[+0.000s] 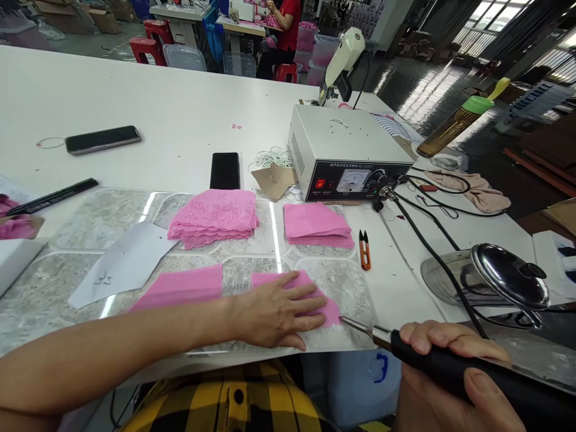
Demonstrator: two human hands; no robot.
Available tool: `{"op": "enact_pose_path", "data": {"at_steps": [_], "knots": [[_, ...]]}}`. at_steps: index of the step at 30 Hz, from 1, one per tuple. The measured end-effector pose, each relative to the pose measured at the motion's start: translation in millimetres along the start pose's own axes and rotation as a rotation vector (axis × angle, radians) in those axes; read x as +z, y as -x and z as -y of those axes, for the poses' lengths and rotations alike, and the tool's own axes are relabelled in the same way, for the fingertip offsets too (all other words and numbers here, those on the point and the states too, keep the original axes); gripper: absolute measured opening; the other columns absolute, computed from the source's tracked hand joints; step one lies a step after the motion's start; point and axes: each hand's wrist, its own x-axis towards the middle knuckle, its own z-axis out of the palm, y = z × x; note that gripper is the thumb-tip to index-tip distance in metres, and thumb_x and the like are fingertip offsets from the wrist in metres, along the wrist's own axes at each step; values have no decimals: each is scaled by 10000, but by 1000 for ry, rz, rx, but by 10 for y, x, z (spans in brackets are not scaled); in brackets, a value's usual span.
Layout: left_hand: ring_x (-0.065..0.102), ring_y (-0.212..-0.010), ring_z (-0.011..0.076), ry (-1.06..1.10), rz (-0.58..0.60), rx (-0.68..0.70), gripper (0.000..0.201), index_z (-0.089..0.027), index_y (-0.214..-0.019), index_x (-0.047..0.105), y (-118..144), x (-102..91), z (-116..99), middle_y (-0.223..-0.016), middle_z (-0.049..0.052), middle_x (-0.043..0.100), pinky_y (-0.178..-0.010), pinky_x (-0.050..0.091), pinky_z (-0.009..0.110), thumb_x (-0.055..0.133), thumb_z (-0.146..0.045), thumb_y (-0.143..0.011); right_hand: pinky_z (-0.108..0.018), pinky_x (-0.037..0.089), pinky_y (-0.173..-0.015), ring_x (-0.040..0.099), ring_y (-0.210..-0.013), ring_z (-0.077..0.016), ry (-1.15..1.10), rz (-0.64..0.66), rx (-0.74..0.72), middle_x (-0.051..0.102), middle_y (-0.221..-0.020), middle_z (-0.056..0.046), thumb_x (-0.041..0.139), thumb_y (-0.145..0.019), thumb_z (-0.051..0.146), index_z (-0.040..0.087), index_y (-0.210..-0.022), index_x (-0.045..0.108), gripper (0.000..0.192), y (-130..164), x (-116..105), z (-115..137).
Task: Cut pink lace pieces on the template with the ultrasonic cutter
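Observation:
My left hand [281,312] lies flat with fingers spread on a pink fabric piece [330,309], pressing it to the mat. In my right hand [450,372] is a black-handled ultrasonic cutter [432,357] with a slim metal tip. That tip meets the lower right edge of the pink piece, just beyond my left fingertips. Left of it, partly behind my forearm, lies another pink fabric piece [189,285]. Farther back sit a stack of pink lace [213,217] and a stack of plain pink fabric [315,223]. Orange thread snips [364,251] rest at the right.
A control box [355,156] with a meter and cables stands behind the stacks. A lidded glass jar [454,276] is at the right. Two phones, including a black phone [225,171], and a white paper [123,264] lie on the table. A person [283,30] sits at a far sewing machine.

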Motion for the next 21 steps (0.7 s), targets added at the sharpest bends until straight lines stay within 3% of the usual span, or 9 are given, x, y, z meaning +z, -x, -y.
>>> {"op": "enact_pose_path", "data": {"at_steps": [8,13,18,21], "knots": [[417,-1346,282,-20,0,2,508,-189,-1360,493,-3,16,6,-1462,77,474,-1138,283,494,405,-516,-981,-305,425,-431,478,-463,-125,-154,73,-62,522,-640,17,484,-616,259,196,-710,565,139,-79,-10,-28],[440,-1327,275,-30,-38,9,502,-190,-1332,524,5,18,-1,-1436,81,503,-1131,300,475,433,-523,-968,-327,395,-434,456,-478,-133,-182,-78,51,540,-660,4,493,-562,269,202,-720,610,207,-90,-7,26],[462,-1305,271,-42,-62,12,493,-186,-1310,547,3,19,0,-1417,103,517,-1113,325,468,465,-519,-955,-336,326,-464,402,-500,-116,-230,-186,141,508,-806,2,495,-607,335,247,-965,675,411,-72,-79,70],[473,-1286,278,-47,-75,26,486,-178,-1307,547,-1,37,6,-1413,118,516,-1103,334,479,444,-508,-966,-318,255,-474,342,-497,-108,-272,-226,178,447,-808,8,471,-620,363,266,-880,669,341,-62,-97,82]]}}
